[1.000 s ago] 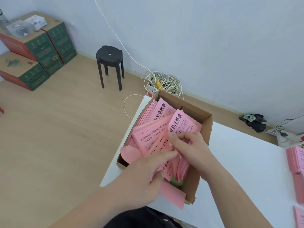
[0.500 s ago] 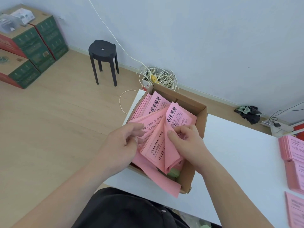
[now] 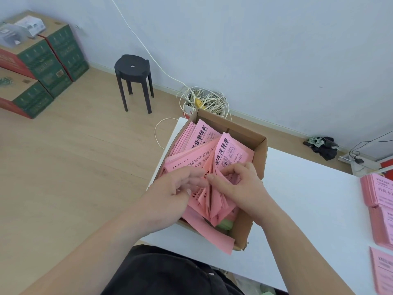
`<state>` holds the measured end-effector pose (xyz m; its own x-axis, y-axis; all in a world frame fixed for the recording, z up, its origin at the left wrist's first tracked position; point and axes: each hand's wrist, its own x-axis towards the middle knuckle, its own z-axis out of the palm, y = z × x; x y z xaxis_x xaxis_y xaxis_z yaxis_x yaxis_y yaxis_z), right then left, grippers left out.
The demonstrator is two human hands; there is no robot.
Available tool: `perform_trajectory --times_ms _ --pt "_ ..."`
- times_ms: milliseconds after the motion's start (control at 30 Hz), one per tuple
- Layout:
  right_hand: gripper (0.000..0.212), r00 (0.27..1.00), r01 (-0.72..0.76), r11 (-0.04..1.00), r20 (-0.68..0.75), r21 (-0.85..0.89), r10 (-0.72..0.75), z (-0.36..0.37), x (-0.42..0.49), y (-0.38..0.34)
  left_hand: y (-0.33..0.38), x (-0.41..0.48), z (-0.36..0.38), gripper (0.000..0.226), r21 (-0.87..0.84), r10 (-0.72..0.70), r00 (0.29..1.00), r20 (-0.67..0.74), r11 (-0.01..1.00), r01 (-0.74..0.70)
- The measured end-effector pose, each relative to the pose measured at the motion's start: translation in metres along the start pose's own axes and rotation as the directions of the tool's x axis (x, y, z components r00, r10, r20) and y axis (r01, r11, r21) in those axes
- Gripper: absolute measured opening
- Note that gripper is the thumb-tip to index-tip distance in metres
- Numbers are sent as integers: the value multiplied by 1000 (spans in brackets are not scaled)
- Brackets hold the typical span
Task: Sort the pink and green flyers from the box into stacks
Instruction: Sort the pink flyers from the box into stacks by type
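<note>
Heaped in an open cardboard box (image 3: 258,158) at the left end of a white table (image 3: 302,201): pink flyers (image 3: 201,141), thin matte paper rectangles printed with bold black characters and a small square code. Fanned at mixed angles, some on edge, some flat, one long sheet drooping over the near rim. Low in the near right corner of the box, under the pink, a sliver of pale green flyers (image 3: 224,224). Box of plain brown corrugated board, straight-walled.

Right hand (image 3: 240,184) inside the box, thumb and fingers curled round a thick bunch of pink sheets held on edge. Left hand (image 3: 170,188) just beside it, half curled, thumb laid across a pink sheet, fingertips bent in at the paper; actual grip impossible to tell.

At the right side of the table, well apart from the box, squared pink stacks (image 3: 377,190). On the pale wood-grain floor to the left, a round black stool (image 3: 133,68), a tangled coil of cream cable (image 3: 205,101) by the wall, and green-and-red cartons (image 3: 42,60) stacked far left.
</note>
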<state>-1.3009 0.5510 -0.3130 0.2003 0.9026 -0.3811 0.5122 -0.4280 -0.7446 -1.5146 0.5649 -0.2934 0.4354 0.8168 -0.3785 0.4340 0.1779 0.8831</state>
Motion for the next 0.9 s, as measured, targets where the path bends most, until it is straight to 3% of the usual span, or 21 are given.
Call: perform_trajectory --times_ms 133,267,367,467,600,700,767,900 --pt "20 1000 -21 999 -15 49 21 -3 1 2 2 1 -6 70 48 32 985 170 998 -41" --pt "33 997 -59 981 -33 187 67 -8 2 3 -12 6 -12 65 -19 -28 998 -53 999 27" --pt "27 998 -62 971 -8 229 65 -11 1 8 -19 6 -10 64 -2 -68 994 -84 998 68" --pt "17 998 -50 983 -17 178 54 -11 -2 5 -13 5 -7 64 -33 -97 992 -79 995 95" --pt "9 998 -40 998 -53 39 42 -5 -7 2 -11 7 -2 47 -11 -104 987 -122 995 103" --pt "8 997 -41 999 -63 7 42 -1 -9 0 -3 6 -3 51 -29 -89 996 -10 996 88" --pt "12 996 -48 997 -78 54 52 -1 -9 1 6 -1 0 61 51 -22 993 118 999 16" --pt "42 998 -31 996 -50 84 35 -5 -10 4 4 -16 19 62 223 68 967 246 967 -125"
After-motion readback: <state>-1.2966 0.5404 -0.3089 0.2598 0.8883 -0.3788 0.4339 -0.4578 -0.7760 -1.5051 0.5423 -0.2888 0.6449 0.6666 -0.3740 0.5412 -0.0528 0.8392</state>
